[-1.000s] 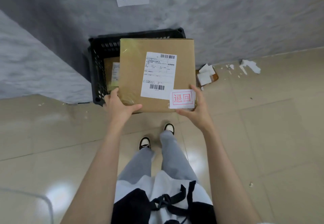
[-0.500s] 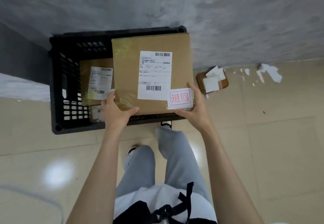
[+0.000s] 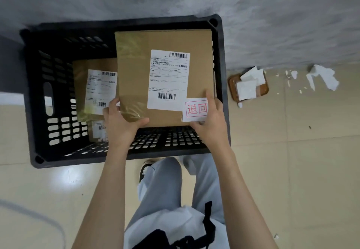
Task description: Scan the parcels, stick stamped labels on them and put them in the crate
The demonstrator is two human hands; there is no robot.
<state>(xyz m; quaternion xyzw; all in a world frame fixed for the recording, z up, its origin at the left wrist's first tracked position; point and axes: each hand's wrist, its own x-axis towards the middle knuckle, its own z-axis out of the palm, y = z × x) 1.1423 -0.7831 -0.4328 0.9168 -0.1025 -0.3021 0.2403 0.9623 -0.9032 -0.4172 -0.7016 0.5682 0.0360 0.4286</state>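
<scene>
Parcel [image 3: 134, 69], flat brown cardboard box, face up over the right half of the crate [image 3: 81, 158], its far edge close to the far rim. Both hands hold it at the near edge. The left hand [image 3: 119, 124] grips the near left corner: thumb laid across the top face, fingers curled round the left edge. The right hand [image 3: 213, 126] grips the near right corner: one finger stretched along the right edge, thumb at the near edge, palm covering part of the stamped label [image 3: 194, 109]. Whether the parcel rests on anything beneath cannot be told.

Stamped label: white slip, red boxed characters, on the parcel's near right corner, just beside the lower right corner of the shipping label [image 3: 168, 80]. Shipping label: white, barcodes at top and bottom, right of centre on the top face.

Crate: black plastic, slotted walls, on the floor [image 3: 292, 161] against a grey wall [image 3: 272, 24]. Inside, left of the held parcel, a second parcel [image 3: 80, 85] lies face up with its own white label; the held parcel overlaps its right edge. A third, smaller parcel [image 3: 97, 131] lies nearer, partly hidden behind the left hand.

Right of the crate, apart from it: wooden tray [image 3: 232, 85] on the floor holding white paper pieces [image 3: 245, 90]. Further right, torn paper scraps [image 3: 321, 77] by the wall. Below the arms: grey trousers [image 3: 161, 190], one shoe [image 3: 145, 168] near the crate.
</scene>
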